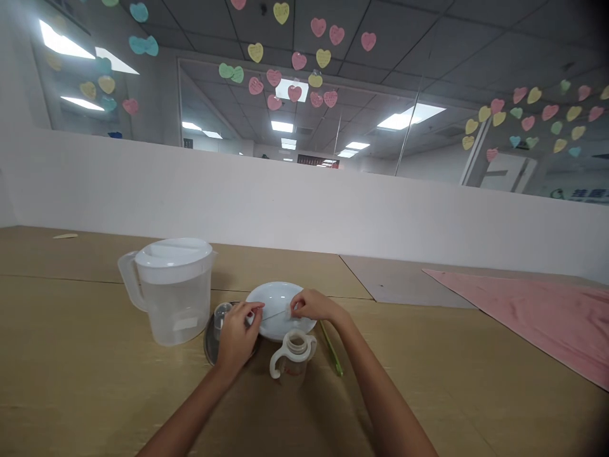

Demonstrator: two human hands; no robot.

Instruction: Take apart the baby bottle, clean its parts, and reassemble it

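Observation:
My left hand (238, 333) and my right hand (311, 307) are both pinched over a white plate (271, 295). A thin white straw-like piece (272, 313) runs between them, my left fingers on one end. My right fingers are closed on a small white part (288, 310) at its other end. Just below the hands stands a small clear baby bottle with white handles (292, 358), its top open. A clear cap (221, 315) sits on a metal dish (208, 343) by my left hand.
A large clear plastic jug with a white lid (172, 289) stands to the left on the wooden table (95, 381). A thin green stick (332, 349) lies right of the bottle. A pink cloth (533, 314) covers the right side. A white partition wall runs behind.

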